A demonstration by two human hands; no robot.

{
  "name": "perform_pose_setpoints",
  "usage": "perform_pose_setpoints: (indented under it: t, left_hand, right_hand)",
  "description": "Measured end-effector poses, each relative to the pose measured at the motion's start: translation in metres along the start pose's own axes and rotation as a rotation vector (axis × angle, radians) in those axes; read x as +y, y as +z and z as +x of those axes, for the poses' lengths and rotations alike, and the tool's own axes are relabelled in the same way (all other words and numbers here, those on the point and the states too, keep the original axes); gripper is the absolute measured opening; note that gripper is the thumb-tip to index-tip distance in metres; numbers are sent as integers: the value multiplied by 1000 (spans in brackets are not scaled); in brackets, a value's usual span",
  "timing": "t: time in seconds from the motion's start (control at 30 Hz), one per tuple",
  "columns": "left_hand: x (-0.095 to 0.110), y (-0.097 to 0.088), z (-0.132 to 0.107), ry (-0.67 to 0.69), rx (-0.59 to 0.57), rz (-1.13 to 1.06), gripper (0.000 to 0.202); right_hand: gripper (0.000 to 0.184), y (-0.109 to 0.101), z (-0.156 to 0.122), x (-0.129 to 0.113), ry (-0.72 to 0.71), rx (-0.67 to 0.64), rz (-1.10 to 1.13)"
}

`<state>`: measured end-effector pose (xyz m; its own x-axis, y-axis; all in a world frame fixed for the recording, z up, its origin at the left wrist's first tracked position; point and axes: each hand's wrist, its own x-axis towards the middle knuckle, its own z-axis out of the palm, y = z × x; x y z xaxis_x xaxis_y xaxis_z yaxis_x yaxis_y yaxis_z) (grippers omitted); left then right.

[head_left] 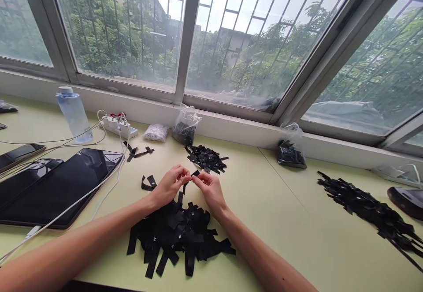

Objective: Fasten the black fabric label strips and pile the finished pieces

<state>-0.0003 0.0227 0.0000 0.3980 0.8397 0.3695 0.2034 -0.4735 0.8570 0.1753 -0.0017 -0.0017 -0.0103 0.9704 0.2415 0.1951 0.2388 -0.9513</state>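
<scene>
Both my hands meet above the table, pinching one black fabric strip (185, 187) between the fingertips. My left hand (172, 183) is closed on its left side, and my right hand (209, 188) is closed on its right side. Part of the strip hangs below the fingers. Beneath my hands and forearms spreads a large pile of black strips (180, 234), some bearing small white letter marks. Beyond my hands lies a smaller heap of black strips (208, 159). A few loose strips (148, 182) rest just left of my left hand.
Tablet (82, 186), phone (21, 156) and white cables lie left. A water bottle (74, 115) and power strip (119, 126) stand behind them. Plastic bags of black pieces (185, 129) (291, 151) and a white packet (156, 132) line the window. Another strip pile (370, 212) lies right.
</scene>
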Motion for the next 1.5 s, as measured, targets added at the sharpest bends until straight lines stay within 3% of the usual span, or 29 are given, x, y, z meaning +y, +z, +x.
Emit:
perform_pose_setpoints:
  t: [0.3, 0.93, 1.5]
  left_hand:
    - [-4, 2, 2, -50, 17, -26, 30]
    - [-2, 2, 1, -27, 39, -165, 23]
    - [-4, -4, 3, -9, 28, -129, 26]
  right_hand:
    - [33, 3, -4, -2, 19, -9, 72]
    - [27, 3, -2, -3, 15, -72, 109]
    - [27, 0, 1, -3, -16, -46, 103]
